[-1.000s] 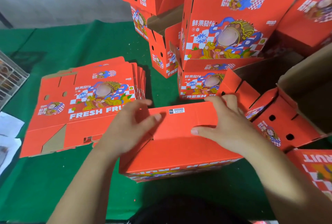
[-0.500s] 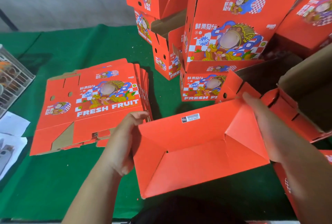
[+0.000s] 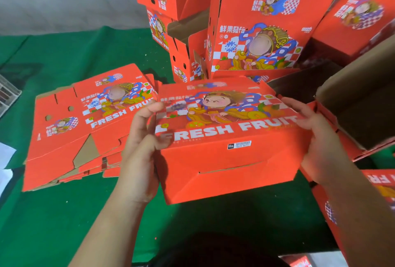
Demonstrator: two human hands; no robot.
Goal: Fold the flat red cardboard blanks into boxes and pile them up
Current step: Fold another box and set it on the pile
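I hold a folded red box (image 3: 226,151) above the green table, its closed bottom with a barcode label toward me and the printed FRESH FRUIT side facing up. My left hand (image 3: 143,140) grips its left end, thumb on the printed face. My right hand (image 3: 316,136) grips its right end. A stack of flat red blanks (image 3: 85,121) lies on the table to the left. Folded red boxes (image 3: 252,25) are piled behind the held box.
The green table cloth (image 3: 64,213) covers the table. More red boxes stand at the right, one open with a brown inside (image 3: 361,104), another at the lower right (image 3: 363,198). A wire rack (image 3: 8,93) and white paper (image 3: 5,155) sit at the left edge.
The box was pressed flat-side down on the table, then lifted with its open inside toward me. It has now turned over, so its bottom and printed side show.
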